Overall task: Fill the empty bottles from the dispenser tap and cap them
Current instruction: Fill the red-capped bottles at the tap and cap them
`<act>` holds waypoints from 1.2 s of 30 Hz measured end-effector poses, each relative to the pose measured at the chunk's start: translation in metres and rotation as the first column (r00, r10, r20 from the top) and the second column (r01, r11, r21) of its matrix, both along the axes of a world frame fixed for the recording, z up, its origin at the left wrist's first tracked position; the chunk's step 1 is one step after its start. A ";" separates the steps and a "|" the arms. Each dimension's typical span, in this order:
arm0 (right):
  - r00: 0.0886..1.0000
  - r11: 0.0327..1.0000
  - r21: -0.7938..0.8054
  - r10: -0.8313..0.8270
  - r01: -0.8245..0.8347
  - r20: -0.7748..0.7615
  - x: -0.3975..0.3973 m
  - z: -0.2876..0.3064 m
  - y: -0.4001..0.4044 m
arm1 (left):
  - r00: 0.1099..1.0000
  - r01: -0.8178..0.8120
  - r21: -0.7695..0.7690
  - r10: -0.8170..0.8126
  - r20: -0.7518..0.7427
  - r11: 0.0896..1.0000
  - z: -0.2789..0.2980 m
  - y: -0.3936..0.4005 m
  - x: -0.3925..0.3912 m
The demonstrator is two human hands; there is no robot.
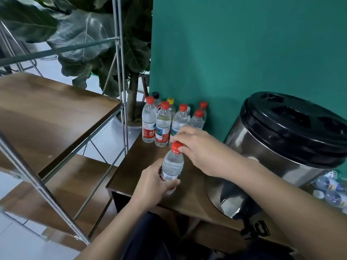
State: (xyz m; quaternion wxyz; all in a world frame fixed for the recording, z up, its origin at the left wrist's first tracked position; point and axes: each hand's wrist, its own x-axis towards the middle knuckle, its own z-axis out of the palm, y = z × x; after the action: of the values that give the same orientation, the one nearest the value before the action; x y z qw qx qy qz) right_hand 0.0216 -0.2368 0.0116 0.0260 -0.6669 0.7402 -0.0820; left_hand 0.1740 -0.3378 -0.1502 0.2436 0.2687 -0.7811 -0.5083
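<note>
A clear water bottle point(172, 165) with a red cap point(176, 147) is held above the wooden table point(131, 166). My left hand point(153, 182) grips its lower body around the label. My right hand point(195, 147) pinches the red cap from the right. Several capped bottles point(163, 124) stand at the table's back by the green wall; most have red caps, one is yellow, one is dark. The steel dispenser point(272, 147) with a black lid stands at the right, and its black tap point(254, 229) hangs over the table's front edge.
A metal-framed shelf unit with wooden boards point(48, 109) stands to the left. A large-leafed potted plant point(112, 53) rises behind it. More plastic bottles point(332, 192) lie at the far right beside the dispenser.
</note>
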 end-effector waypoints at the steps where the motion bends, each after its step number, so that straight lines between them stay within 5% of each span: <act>1: 1.000 1.000 -0.008 0.006 -0.006 -0.005 -0.002 -0.003 -0.004 | 1.000 0.000 0.006 0.000 -0.003 1.000 -0.001 -0.003 -0.002; 8: 0.995 0.998 -0.059 0.000 -0.006 -0.101 -0.015 -0.019 -0.023 | 1.000 0.001 -0.015 -0.001 0.008 1.000 -0.005 -0.022 -0.017; 14: 0.916 0.997 0.020 -0.054 0.068 -0.396 -0.009 -0.027 -0.029 | 1.000 -0.015 0.017 0.015 -0.020 1.000 -0.010 -0.021 -0.024; 17: 0.843 0.974 -0.185 -0.205 0.128 -0.497 0.000 -0.036 -0.027 | 0.999 -0.029 0.051 0.031 -0.043 0.998 -0.015 -0.017 -0.025; 20: 0.817 0.910 -0.355 -0.367 0.216 -0.444 0.009 -0.042 -0.030 | 0.999 -0.034 0.036 0.035 -0.025 0.999 -0.015 -0.015 -0.025; 32: 0.898 0.898 -0.251 -0.408 0.362 -0.165 0.018 -0.033 0.007 | 0.994 -0.075 -0.086 0.081 0.070 0.993 -0.006 0.000 -0.017; 36: 0.933 0.904 -0.248 -0.360 0.349 0.000 0.020 -0.029 0.046 | 0.965 -0.250 -0.080 0.255 0.061 0.965 0.007 0.022 0.002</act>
State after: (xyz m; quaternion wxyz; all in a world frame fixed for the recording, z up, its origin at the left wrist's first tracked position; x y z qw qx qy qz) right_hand 0.0413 -0.1906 -0.0178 -0.0881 -0.5210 0.8337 -0.1605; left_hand 0.1758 -0.3161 -0.1436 0.2882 0.3749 -0.7662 -0.4351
